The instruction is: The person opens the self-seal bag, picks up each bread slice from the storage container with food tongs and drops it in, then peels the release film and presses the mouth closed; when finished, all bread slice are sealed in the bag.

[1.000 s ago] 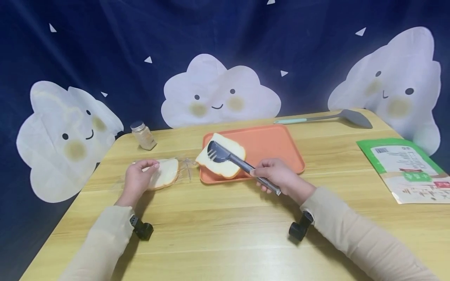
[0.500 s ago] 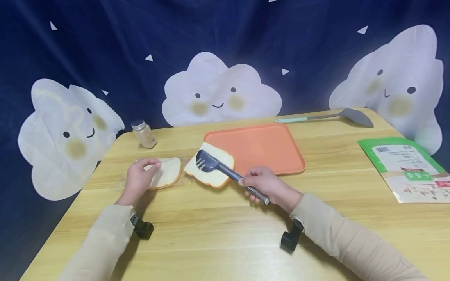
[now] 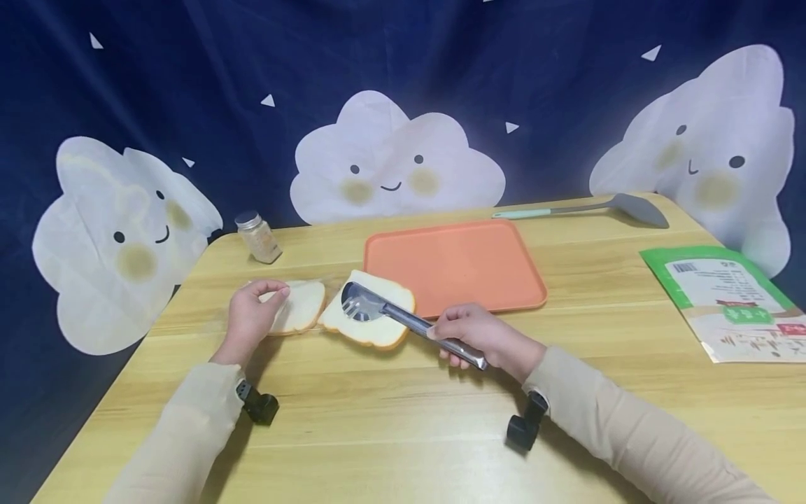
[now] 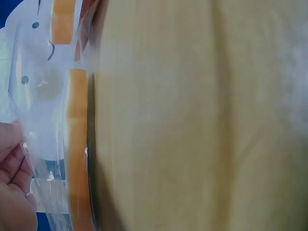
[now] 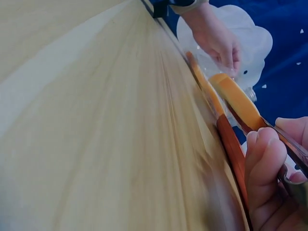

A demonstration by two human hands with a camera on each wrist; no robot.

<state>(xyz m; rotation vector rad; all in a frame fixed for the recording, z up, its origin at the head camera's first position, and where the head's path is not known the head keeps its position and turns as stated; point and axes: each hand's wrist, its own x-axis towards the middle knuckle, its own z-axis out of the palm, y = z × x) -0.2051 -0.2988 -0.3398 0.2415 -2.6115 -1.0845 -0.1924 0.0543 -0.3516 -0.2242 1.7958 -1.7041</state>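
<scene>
My right hand grips metal tongs, whose forked end clamps a white bread slice. That slice hangs low over the table, just left of the orange tray. A second bread slice lies on the table beside it under clear plastic wrap. My left hand pinches the wrap at this slice's top edge. In the left wrist view both slices show edge-on, the lying slice near, the tonged slice far. The right wrist view shows my fingers on the tongs.
A small glass jar stands at the back left. A grey spatula with a mint handle lies at the far edge. A green and white food bag lies at the right. The wooden table is bare in front of my hands.
My right hand has carried the tonged slice off the tray, leftward and toward me, until it sits beside the wrapped slice. The left hand has stayed put.
</scene>
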